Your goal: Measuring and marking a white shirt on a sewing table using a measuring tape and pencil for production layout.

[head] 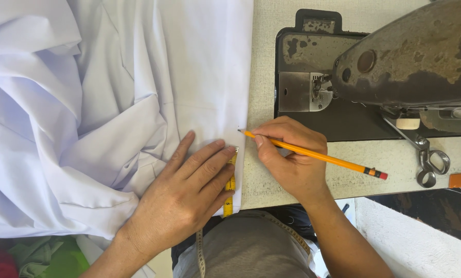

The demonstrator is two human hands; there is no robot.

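Your left hand (pixel 181 198) lies flat, fingers spread, pressing the yellow tape measure (pixel 231 186) onto the white fabric (pixel 112 103) along its straight right edge. It grasps nothing; it only pins. Your right hand (pixel 292 159) is clenched around a yellow pencil (pixel 313 153), whose tip sits right at the fabric's edge, just above your left fingertips.

The likeliest slip is the tape: only its short exposed stretch shows, and if your palm lifts, it could slide and the mark would land off. The loose folds bunched to the left could also drag the cloth from under your hand.

To the right, bare worktop (pixel 264 67) leaves a narrow strip before the sewing machine (pixel 395 67) bed begins. Scissors (pixel 428 154) hang near the machine, well apart from your pencil hand. The worktop's near edge runs just beneath both wrists.
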